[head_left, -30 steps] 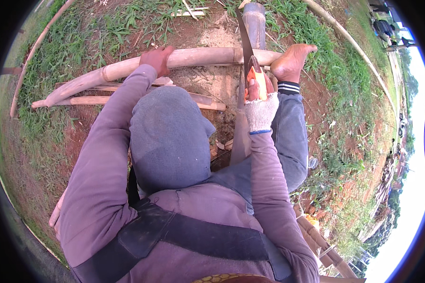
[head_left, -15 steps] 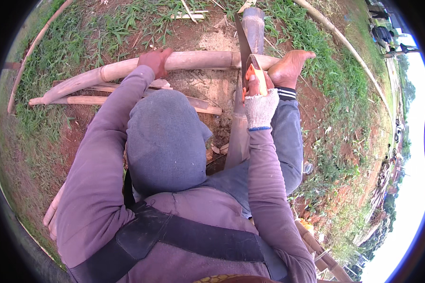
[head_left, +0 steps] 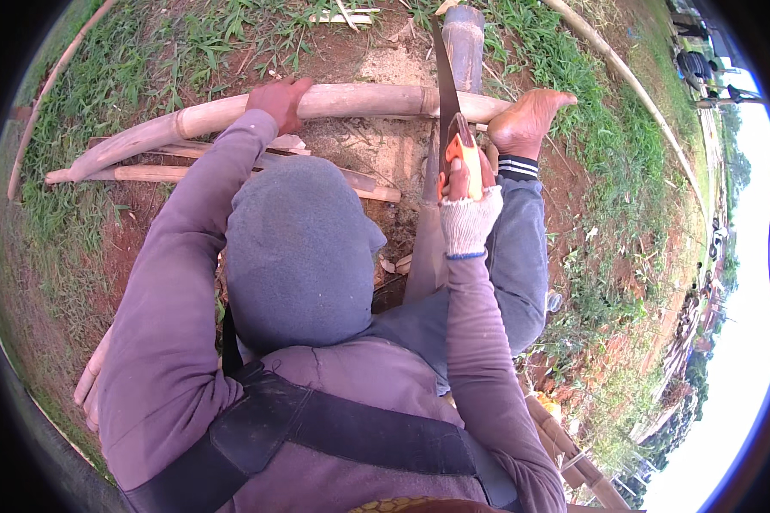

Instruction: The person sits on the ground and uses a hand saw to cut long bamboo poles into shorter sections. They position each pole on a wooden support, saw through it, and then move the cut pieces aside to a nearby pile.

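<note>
A thick bamboo pole (head_left: 359, 101) lies crosswise in front of me, resting on another bamboo pole (head_left: 464, 60) that runs away from me. My bare left hand (head_left: 280, 103) is wrapped over the crosswise pole left of its middle. In a fingerless knitted glove, my right hand (head_left: 466, 192) grips the orange handle of a hand saw (head_left: 446, 73). The blade stands across the pole just right of a node; whether it has cut in is too fine to see. My bare foot (head_left: 529, 121) presses on the pole's right end.
Split bamboo pieces (head_left: 145, 173) lie under the pole's left part. Pale sawdust (head_left: 393, 73) covers the red soil beyond it. A long thin pole (head_left: 624, 77) lies in the grass at the right, and more bamboo (head_left: 577, 457) is at the lower right.
My right hand has drawn the saw slightly back toward me, showing more blade beyond the handle. My left hand keeps its hold on the bamboo pole.
</note>
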Tool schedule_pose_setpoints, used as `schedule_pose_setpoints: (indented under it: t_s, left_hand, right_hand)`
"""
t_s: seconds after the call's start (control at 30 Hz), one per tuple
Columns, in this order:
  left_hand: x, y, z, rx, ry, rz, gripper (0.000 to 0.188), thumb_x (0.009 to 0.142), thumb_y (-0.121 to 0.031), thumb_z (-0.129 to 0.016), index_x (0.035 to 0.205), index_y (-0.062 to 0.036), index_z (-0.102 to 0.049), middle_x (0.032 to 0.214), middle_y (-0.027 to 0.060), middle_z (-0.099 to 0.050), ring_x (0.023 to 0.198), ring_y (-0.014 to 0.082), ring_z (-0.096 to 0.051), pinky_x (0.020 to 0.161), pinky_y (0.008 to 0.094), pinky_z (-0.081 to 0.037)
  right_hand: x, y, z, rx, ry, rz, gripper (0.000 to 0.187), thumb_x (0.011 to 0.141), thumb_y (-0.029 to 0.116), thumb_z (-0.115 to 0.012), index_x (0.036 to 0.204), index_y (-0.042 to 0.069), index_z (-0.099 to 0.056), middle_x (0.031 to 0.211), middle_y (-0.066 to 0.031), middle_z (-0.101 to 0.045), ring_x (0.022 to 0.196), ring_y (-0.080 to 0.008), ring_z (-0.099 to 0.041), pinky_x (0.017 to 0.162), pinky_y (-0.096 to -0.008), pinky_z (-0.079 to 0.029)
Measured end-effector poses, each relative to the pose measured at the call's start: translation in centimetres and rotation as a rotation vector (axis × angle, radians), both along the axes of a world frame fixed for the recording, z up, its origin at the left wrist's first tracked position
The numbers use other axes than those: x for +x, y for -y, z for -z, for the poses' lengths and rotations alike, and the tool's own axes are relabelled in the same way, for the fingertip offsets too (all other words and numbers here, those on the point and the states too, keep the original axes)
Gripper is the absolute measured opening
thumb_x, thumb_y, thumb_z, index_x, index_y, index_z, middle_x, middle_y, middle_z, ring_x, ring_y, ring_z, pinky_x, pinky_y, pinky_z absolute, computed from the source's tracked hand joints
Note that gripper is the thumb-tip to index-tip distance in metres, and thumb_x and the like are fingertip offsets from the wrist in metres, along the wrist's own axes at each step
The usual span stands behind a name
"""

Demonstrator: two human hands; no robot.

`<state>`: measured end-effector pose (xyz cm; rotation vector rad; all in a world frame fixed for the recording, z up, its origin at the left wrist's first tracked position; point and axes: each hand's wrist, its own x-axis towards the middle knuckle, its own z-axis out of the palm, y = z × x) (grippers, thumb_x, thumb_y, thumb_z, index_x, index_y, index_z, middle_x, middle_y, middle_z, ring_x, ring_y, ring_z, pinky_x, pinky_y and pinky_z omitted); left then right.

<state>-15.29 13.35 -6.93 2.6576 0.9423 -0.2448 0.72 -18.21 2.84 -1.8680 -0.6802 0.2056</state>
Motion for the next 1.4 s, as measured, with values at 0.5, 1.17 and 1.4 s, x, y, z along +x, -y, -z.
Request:
schedule_pose_setpoints:
  t_s: [0.5, 1.17, 1.4]
  left_hand:
    - [0.4, 0.2, 0.3, 0.015, 0.0, 0.025, 0.071, 0.078, -0.024, -0.09, 0.14, -0.0218, -0.056, 0.139, 0.0127, -0.067, 0.129, 0.0383, -0.066, 0.103, 0.0521, -0.056]
    - [-0.7, -0.5, 0.0, 0.0, -0.049, -0.015, 0.076, 0.074, -0.023, -0.092, 0.14, -0.0213, -0.054, 0.139, 0.0124, -0.067, 0.129, 0.0386, -0.066, 0.106, 0.054, -0.054]
    - [2.3, 1.0, 1.0, 0.23, 0.125, 0.057, 0.08, 0.078, -0.037, -0.093, 0.145, -0.0199, -0.052, 0.14, 0.0121, -0.067, 0.13, 0.0392, -0.066, 0.11, 0.0579, -0.051]
  right_hand:
    - [-1.1, 1.5, 0.4, 0.048, -0.217, 0.051, 0.041, 0.108, 0.021, -0.07, 0.14, -0.003, -0.064, 0.111, -0.0076, -0.072, 0.091, -0.0093, -0.063, 0.078, -0.0247, -0.053]
    - [3.2, -3.9, 1.0, 0.092, -0.101, -0.018, 0.041, 0.101, 0.027, -0.079, 0.126, -0.002, -0.063, 0.083, -0.0054, -0.069, 0.065, -0.0084, -0.064, 0.055, -0.025, -0.053]
    - [2.9, -3.0, 2.1, 0.101, 0.024, 0.021, 0.036, 0.106, 0.029, -0.073, 0.122, -0.002, -0.063, 0.089, -0.0064, -0.068, 0.072, -0.0126, -0.066, 0.064, -0.0286, -0.056]
